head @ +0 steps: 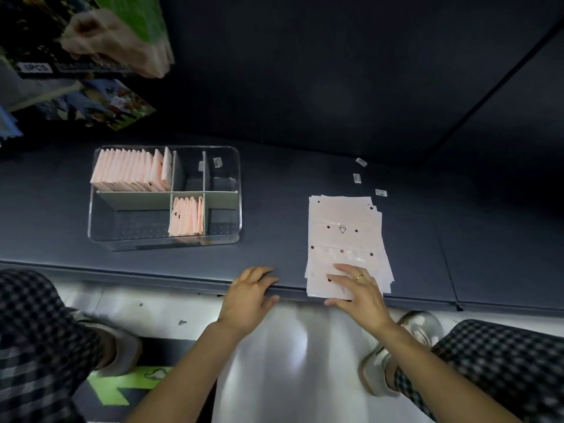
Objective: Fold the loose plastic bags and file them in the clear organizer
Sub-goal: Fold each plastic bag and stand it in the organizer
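Observation:
A stack of flat, pale pink plastic bags (345,236) with small punched holes lies on the dark surface at the right. My right hand (358,286), wearing a ring, rests fingers spread on the stack's near end, thumb under the near edge. My left hand (248,293) lies on the surface's front edge to the left of the stack, holding nothing. The clear organizer (225,239) stands at the left. Folded pink bags (131,170) fill its back left compartment, and more folded bags (186,216) stand in a front middle compartment.
Three small white labels (357,178) lie on the surface behind the stack. Printed boxes and a bundle of bags (91,44) sit at the top left. A dark wall rises behind. My legs in checked trousers (36,331) flank the front edge.

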A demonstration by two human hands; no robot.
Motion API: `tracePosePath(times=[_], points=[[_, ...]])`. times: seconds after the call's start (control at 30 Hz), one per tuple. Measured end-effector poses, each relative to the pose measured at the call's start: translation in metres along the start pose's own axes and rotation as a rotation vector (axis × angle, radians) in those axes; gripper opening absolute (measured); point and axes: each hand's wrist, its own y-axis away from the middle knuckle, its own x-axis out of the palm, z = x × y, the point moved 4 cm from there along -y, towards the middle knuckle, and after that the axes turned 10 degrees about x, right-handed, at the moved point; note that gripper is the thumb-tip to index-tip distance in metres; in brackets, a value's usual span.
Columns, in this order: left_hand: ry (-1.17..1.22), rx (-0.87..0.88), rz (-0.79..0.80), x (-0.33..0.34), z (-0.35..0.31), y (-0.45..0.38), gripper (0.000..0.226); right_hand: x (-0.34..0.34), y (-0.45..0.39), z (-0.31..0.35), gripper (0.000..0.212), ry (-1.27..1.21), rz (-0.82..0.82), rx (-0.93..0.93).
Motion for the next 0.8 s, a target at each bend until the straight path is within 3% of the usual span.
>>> tracePosePath(times=[0.2, 0.3, 0.5, 0.63, 0.73, 0.8], points=[[-0.001, 0.001, 0.026, 0.001, -0.004, 0.002, 0.045, 0.007, 0.011, 0.003, 0.014, -0.121, -0.070, -0.053], [0.051, 0.013, 0.028, 0.000, -0.011, -0.002, 0.048, 0.005, 0.006, 0.006, 0.009, -0.149, -0.040, -0.034], [0.264, 0.087, -0.056, -0.011, -0.029, -0.017, 0.064, -0.018, -0.014, 0.040, 0.005, -0.484, 0.313, 0.097], [0.407, 0.006, -0.118, -0.019, -0.028, -0.021, 0.021, -0.032, -0.020, 0.061, 0.011, -0.522, 0.561, 0.066], [0.558, -0.097, -0.096, -0.020, -0.022, -0.019, 0.022, -0.038, -0.023, 0.062, 0.020, -0.513, 0.639, 0.081], [0.740, -0.176, -0.132, -0.021, -0.018, -0.018, 0.011, -0.044, -0.029, 0.054, 0.032, -0.563, 0.640, 0.150]])
